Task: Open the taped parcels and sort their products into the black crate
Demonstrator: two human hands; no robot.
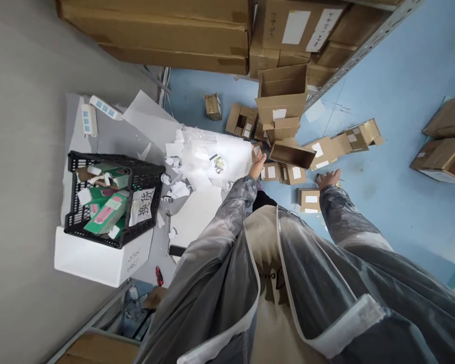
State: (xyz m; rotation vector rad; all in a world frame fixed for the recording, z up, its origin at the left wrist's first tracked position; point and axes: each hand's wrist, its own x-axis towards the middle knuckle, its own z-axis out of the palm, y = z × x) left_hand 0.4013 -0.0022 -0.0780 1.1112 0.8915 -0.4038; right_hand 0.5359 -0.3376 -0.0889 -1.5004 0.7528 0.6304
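Note:
My left hand point(258, 165) is beside the table's right edge, its fingers stretched out and apart. It is close to a small carton point(257, 149) and a dark thing point(266, 150) that I cannot make out. An open, empty-looking carton point(292, 153) lies tilted just right of it. Out over the blue floor, my right hand point(329, 179) has its fingers curled. A dark end shows at its left and a thin tip at its right; what it holds is unclear. Below that hand sits a small closed carton point(309, 200) with white labels.
A white-topped table point(197, 205) bears crumpled paper point(179, 189), a black crate point(142, 172) of green boxes, power strips point(105, 107) and a red-and-black tool point(158, 275). Several cartons point(282, 93) crowd the floor by a metal rack point(364, 50). More boxes point(442, 159) stand far right.

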